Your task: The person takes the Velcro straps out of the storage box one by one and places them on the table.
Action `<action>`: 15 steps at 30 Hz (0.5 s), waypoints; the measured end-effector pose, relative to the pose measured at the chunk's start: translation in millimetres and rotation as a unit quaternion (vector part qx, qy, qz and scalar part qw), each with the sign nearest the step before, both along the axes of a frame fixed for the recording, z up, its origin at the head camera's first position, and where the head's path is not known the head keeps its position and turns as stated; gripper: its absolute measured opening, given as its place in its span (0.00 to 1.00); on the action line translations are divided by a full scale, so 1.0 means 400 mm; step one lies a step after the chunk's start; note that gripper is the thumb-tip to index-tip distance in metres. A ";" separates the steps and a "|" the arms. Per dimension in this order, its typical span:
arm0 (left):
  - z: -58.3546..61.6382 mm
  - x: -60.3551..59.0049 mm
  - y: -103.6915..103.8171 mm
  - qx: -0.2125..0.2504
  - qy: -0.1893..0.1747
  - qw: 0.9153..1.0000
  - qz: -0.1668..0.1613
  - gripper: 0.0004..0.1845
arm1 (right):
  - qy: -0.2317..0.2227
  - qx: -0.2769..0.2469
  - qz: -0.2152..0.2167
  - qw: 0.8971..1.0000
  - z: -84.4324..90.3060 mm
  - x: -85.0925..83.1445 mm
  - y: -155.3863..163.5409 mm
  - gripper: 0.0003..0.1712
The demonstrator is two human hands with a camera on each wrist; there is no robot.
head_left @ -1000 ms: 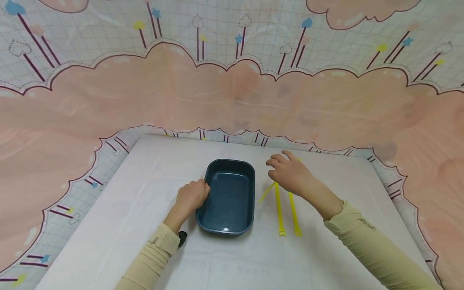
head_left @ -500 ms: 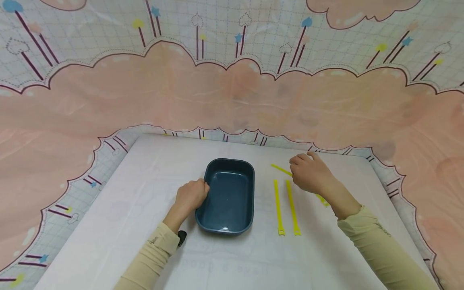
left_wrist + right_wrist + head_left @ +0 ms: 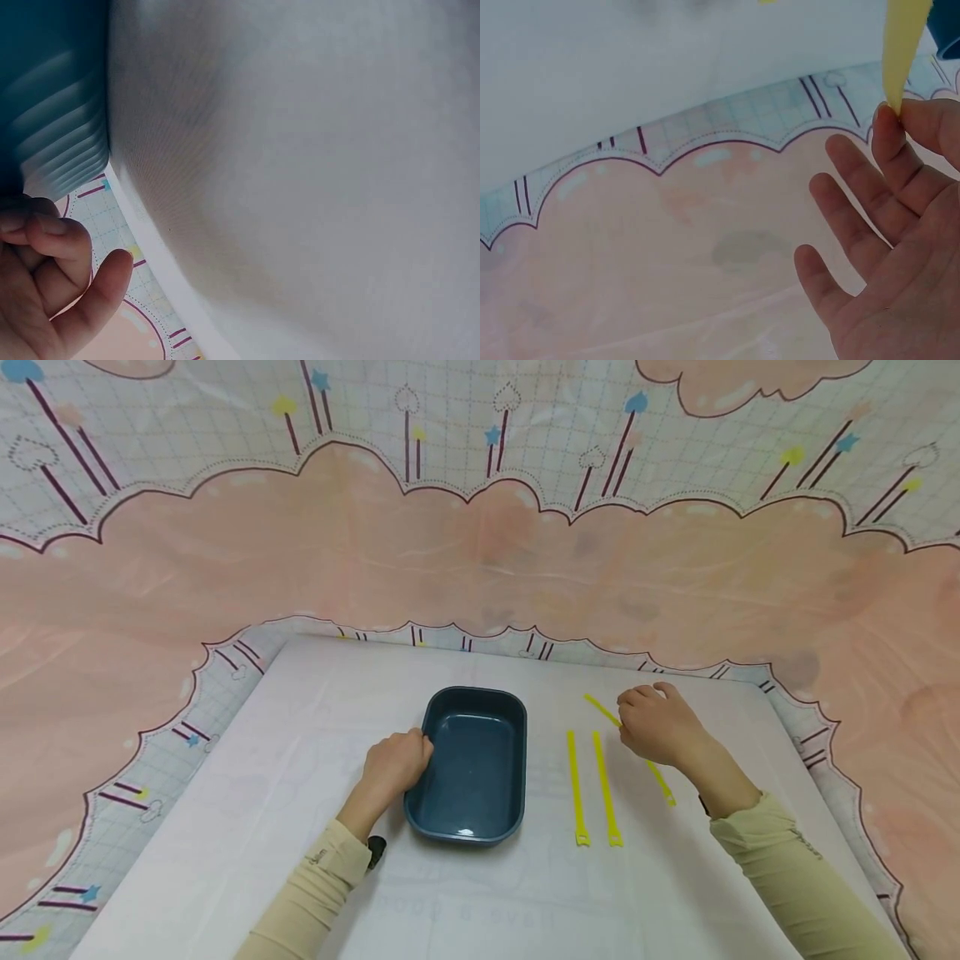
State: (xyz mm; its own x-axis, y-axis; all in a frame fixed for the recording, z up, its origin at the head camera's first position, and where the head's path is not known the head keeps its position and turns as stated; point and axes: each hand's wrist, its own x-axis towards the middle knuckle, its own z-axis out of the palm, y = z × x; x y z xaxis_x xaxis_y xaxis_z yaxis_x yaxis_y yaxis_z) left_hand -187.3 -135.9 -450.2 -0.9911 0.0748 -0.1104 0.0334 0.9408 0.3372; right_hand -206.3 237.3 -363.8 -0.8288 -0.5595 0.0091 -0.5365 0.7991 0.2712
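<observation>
My left hand [image 3: 393,768] grips the left rim of a dark blue rectangular dish [image 3: 471,777] in the head view. The left wrist view shows the dish's ribbed outer wall [image 3: 67,127] above curled fingers [image 3: 64,244]. To the right, my right hand [image 3: 660,727] pinches a yellow strap [image 3: 660,783], which slants from upper left to lower right. Thumb and forefinger hold this strap [image 3: 905,45] in the right wrist view, with the other fingers spread. Two more yellow straps with notched ends, a left one [image 3: 575,789] and a right one [image 3: 606,789], lie side by side between dish and hand.
Everything stands on a white tabletop [image 3: 300,877]. A patterned pink and white cloth [image 3: 480,560] hangs behind it and shows along its sides. A small black object [image 3: 377,852] is visible at the left wrist.
My right hand has moved right, away from the two lying straps, turning the pinched strap from a rightward-rising slant to a rightward-falling one. My left hand keeps its grip on the dish.
</observation>
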 end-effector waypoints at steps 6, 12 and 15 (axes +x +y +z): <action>0.000 -0.001 0.001 -0.001 0.001 1.000 0.001 0.17 | -0.005 -0.003 -0.001 1.000 -0.001 0.002 0.006 0.04; 0.000 0.000 0.001 -0.001 0.003 1.000 -0.001 0.17 | -0.019 -0.020 -0.008 1.000 -0.003 0.001 0.012 0.06; 0.002 0.001 0.001 -0.001 0.004 1.000 -0.003 0.17 | -0.036 -0.045 -0.015 0.998 -0.003 0.001 0.015 0.08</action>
State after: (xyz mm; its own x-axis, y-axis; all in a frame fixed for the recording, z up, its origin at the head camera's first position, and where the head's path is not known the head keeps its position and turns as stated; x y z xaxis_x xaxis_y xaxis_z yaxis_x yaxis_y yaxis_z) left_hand -186.9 -135.5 -449.5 -0.9915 0.0804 -0.1023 0.0419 0.9416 0.3341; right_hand -205.9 243.2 -365.2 -0.8457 -0.5337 -0.0014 -0.5270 0.8347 0.1600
